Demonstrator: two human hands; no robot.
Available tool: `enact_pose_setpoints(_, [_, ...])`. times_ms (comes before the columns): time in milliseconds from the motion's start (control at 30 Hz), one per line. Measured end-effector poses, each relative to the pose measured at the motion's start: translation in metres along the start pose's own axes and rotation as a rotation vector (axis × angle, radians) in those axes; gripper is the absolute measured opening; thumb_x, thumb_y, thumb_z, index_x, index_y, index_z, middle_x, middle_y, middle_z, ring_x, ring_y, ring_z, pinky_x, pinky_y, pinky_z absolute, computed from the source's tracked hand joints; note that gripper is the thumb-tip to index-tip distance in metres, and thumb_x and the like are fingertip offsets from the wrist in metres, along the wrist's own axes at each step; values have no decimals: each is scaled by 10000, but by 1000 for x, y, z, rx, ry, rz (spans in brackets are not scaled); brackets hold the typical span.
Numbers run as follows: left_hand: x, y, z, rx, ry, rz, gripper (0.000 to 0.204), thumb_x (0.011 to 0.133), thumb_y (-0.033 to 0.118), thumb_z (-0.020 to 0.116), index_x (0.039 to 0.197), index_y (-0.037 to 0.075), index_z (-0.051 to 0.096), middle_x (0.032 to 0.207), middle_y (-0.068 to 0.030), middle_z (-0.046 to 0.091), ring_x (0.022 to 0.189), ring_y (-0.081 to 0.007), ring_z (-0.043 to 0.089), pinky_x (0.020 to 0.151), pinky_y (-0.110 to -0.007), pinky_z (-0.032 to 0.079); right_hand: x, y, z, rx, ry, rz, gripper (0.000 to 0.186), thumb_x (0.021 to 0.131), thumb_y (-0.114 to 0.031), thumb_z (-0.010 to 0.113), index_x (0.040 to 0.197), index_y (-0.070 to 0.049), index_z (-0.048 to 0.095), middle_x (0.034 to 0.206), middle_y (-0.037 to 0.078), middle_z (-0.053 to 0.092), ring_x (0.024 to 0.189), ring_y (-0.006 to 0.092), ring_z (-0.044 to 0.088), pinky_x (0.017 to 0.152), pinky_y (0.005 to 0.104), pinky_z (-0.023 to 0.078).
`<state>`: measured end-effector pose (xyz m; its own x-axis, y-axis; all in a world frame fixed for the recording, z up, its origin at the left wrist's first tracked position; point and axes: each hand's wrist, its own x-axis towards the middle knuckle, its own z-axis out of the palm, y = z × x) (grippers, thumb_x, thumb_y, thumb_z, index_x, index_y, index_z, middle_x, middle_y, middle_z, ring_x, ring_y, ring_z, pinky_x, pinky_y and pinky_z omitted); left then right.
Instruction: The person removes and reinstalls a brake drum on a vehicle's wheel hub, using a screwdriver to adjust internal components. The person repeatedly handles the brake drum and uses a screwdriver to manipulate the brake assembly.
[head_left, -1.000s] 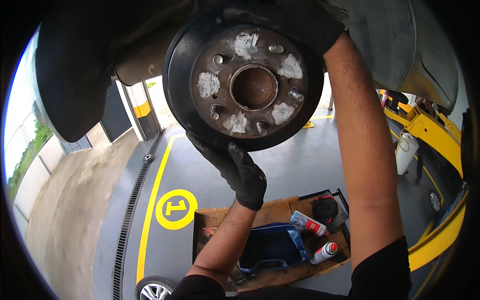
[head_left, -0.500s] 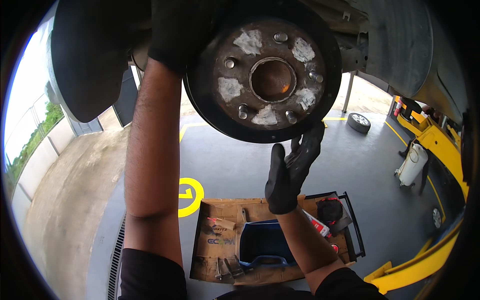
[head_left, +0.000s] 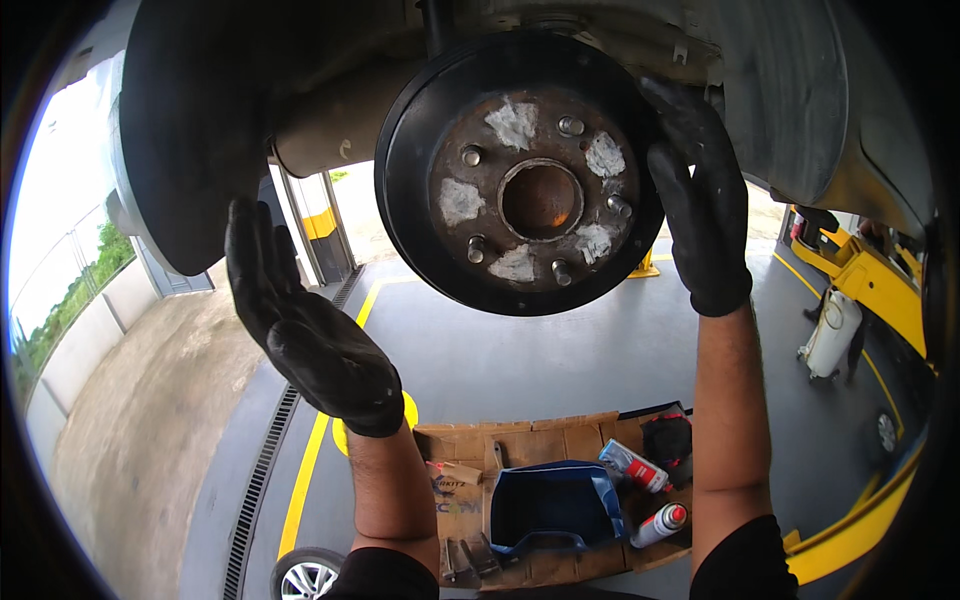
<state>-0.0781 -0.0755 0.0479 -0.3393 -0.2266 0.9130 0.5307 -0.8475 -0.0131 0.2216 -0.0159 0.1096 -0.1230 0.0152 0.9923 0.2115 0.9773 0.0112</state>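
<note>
A black brake drum (head_left: 500,236) sits under the raised vehicle, its rusty face marked with pale scraped patches. Several wheel studs (head_left: 571,126) stick out around its round centre hole. My right hand (head_left: 708,205), in a black glove, is at the drum's right edge with the fingers stretched upward; whether the fingers touch the rim is hard to make out. My left hand (head_left: 310,335), gloved too, is raised to the left of the drum, apart from it, with straight fingers and nothing in it.
Below is a cardboard-lined cart (head_left: 560,434) with a blue bin (head_left: 555,505), spray cans (head_left: 660,524) and hand tools (head_left: 465,560). A wheel (head_left: 308,577) lies at the lower left. Yellow lift parts (head_left: 880,285) and a white tank (head_left: 832,335) are on the right.
My left hand has left the drum's upper left and come down to the left. My right hand has gone from beneath the drum up to its right side. The view has shifted.
</note>
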Motion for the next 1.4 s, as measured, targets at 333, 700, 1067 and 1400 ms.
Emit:
enact_pose_setpoints(333, [40,-56,72,-117,-473,-12,435,1097,136,553,1502,-23,557,1480,-203,627,1376,-313,607,1186,-427,445,-9,32,26,348,153,223,438,1146,-205,500,1542,-18,523,1527,137,587,1387,213,575,1180,375,454])
enact_pose_setpoints(700, [106,-20,9,107,-245,501,444,1102,219,548,1460,-41,568,1496,-201,603,1375,-336,576,1170,-421,444,-68,-33,23,-155,641,50,582,1009,-75,457,1569,48,355,1618,234,431,1515,359,429,1245,495,373])
enact_pose_setpoints(1067, [28,-52,67,-235,-277,-174,428,1151,237,466,1474,-23,569,1454,-212,632,1339,-334,612,1153,-416,454,-21,35,-23,-670,558,-93,578,1130,-374,468,1532,39,499,1436,216,653,1277,270,671,1117,380,515])
enact_pose_setpoints(1400, [35,-53,71,71,-101,-428,354,1053,316,617,1068,-24,713,975,-171,720,940,-263,684,853,-382,507,-15,22,36,-114,499,169,300,1049,-192,679,1278,-3,721,1250,141,725,1166,282,665,1016,429,508])
